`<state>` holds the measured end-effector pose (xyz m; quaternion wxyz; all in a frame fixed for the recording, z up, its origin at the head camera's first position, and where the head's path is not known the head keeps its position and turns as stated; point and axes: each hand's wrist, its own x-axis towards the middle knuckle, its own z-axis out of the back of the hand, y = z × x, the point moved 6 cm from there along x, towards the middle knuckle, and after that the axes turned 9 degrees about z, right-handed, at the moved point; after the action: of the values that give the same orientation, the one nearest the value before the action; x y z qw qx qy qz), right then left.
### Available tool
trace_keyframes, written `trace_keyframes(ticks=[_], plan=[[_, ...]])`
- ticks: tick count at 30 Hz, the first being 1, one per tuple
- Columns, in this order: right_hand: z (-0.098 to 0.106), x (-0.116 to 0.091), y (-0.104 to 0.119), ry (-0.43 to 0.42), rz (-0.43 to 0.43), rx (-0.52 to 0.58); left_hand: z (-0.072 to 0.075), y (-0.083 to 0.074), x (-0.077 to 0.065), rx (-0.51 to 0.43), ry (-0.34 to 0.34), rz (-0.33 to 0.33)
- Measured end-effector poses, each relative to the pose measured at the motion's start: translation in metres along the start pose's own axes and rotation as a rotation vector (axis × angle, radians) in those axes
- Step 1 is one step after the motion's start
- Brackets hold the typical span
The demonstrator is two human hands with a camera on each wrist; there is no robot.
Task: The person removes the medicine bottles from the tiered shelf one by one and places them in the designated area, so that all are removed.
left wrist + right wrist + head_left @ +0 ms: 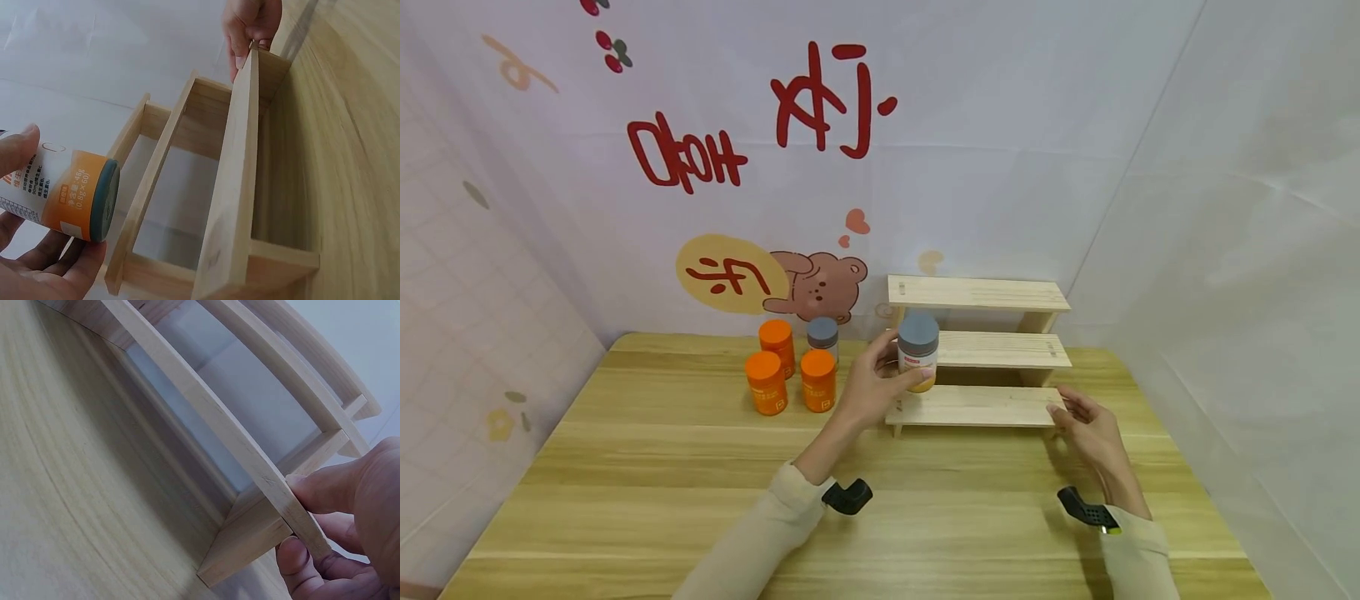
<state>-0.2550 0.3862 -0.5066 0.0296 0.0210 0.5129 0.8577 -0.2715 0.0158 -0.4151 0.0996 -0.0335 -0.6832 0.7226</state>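
Observation:
A grey-lidded supplement jar (917, 354) with a white and orange label is held up by my left hand (874, 379), thumb on one side and fingers around the other. It overlaps the left end of the three-tier wooden shelf (977, 405) in the head view. In the left wrist view the jar (69, 187) lies sideways, its base toward the shelf boards. My right hand (1092, 429) pinches the right end of the lowest board, with the thumb (312, 490) on top and fingers curled beneath.
Left of the shelf stand several jars: an orange jar (777, 346) at the back, two more in front, and another grey-lidded jar (823, 337). Behind the wooden table (700, 500) hangs a printed white cloth (1000, 167). A similar cloth closes off the right side.

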Motion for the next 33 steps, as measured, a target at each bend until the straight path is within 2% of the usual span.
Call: trace_keyframes(ticks=[7, 12, 19, 26, 33], plan=[[-0.001, 0.000, 0.001, -0.011, -0.010, 0.018, 0.020, 0.007, -0.012, 0.011, -0.051, -0.003], [-0.001, -0.001, 0.002, -0.010, -0.017, 0.024, 0.031, 0.012, -0.021, -0.007, -0.057, 0.005], [0.000, -0.002, 0.002, -0.008, -0.025, 0.010, 0.045, 0.025, -0.035, -0.006, -0.076, 0.031], [0.002, 0.000, 0.004, -0.025, 0.017, -0.004, 0.058, 0.037, -0.050, 0.011, -0.106, 0.067], [0.002, -0.001, 0.003, -0.021, 0.025, -0.012, 0.072, 0.049, -0.066, 0.032, -0.115, 0.102]])
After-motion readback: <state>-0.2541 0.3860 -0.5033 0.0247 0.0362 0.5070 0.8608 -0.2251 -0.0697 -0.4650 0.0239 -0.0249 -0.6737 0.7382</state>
